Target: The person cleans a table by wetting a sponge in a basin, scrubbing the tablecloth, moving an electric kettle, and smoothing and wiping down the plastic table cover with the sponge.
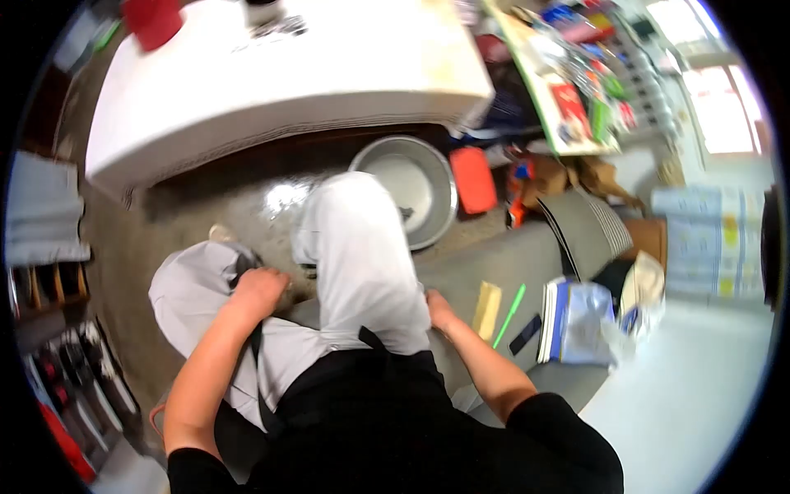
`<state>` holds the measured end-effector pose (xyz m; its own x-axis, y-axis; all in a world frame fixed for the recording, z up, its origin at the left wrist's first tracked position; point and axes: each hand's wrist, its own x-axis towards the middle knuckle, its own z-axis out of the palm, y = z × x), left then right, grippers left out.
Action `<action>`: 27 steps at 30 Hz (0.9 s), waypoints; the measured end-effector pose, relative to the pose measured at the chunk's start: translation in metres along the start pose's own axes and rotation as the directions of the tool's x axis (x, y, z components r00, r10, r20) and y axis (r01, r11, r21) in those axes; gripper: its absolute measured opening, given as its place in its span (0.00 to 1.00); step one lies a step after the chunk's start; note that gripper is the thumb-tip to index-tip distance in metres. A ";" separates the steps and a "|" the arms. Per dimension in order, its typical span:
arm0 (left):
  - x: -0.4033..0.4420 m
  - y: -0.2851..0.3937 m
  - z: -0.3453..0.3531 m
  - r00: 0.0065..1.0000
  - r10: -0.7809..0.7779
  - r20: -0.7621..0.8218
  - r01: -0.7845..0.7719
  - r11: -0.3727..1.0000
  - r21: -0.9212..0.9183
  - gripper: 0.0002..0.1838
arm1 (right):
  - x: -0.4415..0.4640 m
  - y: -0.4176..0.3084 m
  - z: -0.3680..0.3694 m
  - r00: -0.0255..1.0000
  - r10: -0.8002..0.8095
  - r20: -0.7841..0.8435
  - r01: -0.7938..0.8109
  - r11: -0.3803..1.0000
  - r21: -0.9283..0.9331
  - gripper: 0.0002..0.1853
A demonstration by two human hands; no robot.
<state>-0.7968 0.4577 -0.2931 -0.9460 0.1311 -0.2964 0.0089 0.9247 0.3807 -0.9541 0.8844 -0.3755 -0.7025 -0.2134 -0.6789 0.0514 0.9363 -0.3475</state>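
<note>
My left hand (262, 290) is over my left leg in light grey trousers (185, 284), its fingers curled. A dark patch of material (242, 265) lies right by its knuckles; whether the hand grips anything is hidden. Down beside my right thigh, my right hand (440, 313) touches the grey sofa seat (461, 276), its fingers partly out of sight behind the leg. Nearest to that hand on the seat lie a yellowish block (487, 309), a thin bright green stick (510, 314) and a dark phone-like slab (525, 334).
A metal basin (445, 160) stands on the floor past my right knee, with a red flat object (473, 181) beside it. Ahead is a table with a white cloth (346, 49). Plastic bags (586, 325) lie at the sofa's right, and a cluttered shelf (535, 90) stands beyond.
</note>
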 end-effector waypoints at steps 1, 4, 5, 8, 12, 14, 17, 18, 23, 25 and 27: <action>-0.006 0.004 0.001 0.999 -0.033 0.031 0.032 0.999 0.015 0.07 | -0.020 -0.019 -0.011 1.000 -0.001 -0.021 0.002 0.999 0.049 0.19; -0.020 0.008 0.013 0.957 -0.118 0.267 0.114 0.993 0.031 0.09 | -0.060 -0.025 -0.028 0.991 -0.065 -0.116 0.090 0.968 0.232 0.17; -0.026 0.007 0.017 0.927 -0.145 0.345 0.141 0.989 0.037 0.12 | -0.071 -0.018 -0.032 0.939 -0.131 -0.319 0.182 0.974 0.138 0.20; -0.035 0.009 0.018 0.891 -0.190 0.412 0.163 0.982 0.099 0.14 | -0.097 0.000 -0.060 0.649 -0.273 -0.710 0.189 0.962 -0.197 0.31; -0.033 0.015 0.001 0.935 -0.160 0.316 0.141 0.987 0.083 0.12 | -0.092 0.036 -0.078 0.727 -0.035 -0.686 -0.061 0.991 -0.115 0.43; -0.028 0.017 -0.004 0.913 -0.164 0.374 0.132 0.985 0.108 0.13 | -0.077 0.049 -0.078 0.794 -0.063 -0.605 0.036 0.998 -0.057 0.44; -0.026 0.012 0.003 0.893 -0.167 0.418 0.158 0.986 0.057 0.13 | -0.048 0.018 -0.091 0.716 -0.276 -0.641 0.305 0.950 -0.068 0.37; -0.022 0.011 0.000 0.879 -0.171 0.446 0.164 0.985 0.055 0.13 | -0.038 -0.004 -0.100 0.683 -0.344 -0.644 0.386 0.919 -0.081 0.35; -0.010 -0.023 0.028 0.915 -0.111 0.387 0.171 0.978 -0.124 0.12 | 0.113 -0.077 -0.093 0.752 -0.321 -0.576 0.441 0.894 0.078 0.21; -0.009 -0.020 0.017 0.892 -0.187 0.411 0.213 0.977 -0.017 0.12 | 0.174 -0.100 -0.074 0.830 -0.218 -0.513 0.290 0.955 0.062 0.18; -0.010 -0.020 0.011 0.873 -0.242 0.424 0.242 0.969 0.054 0.11 | 0.239 -0.097 -0.045 0.863 -0.181 -0.472 0.225 0.974 0.038 0.18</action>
<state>-0.7845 0.4421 -0.3071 -0.6906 0.0426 -0.7220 -0.2026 0.9469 0.2497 -1.1594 0.7552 -0.4750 -0.9503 -0.2223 -0.2179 -0.0812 0.8528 -0.5158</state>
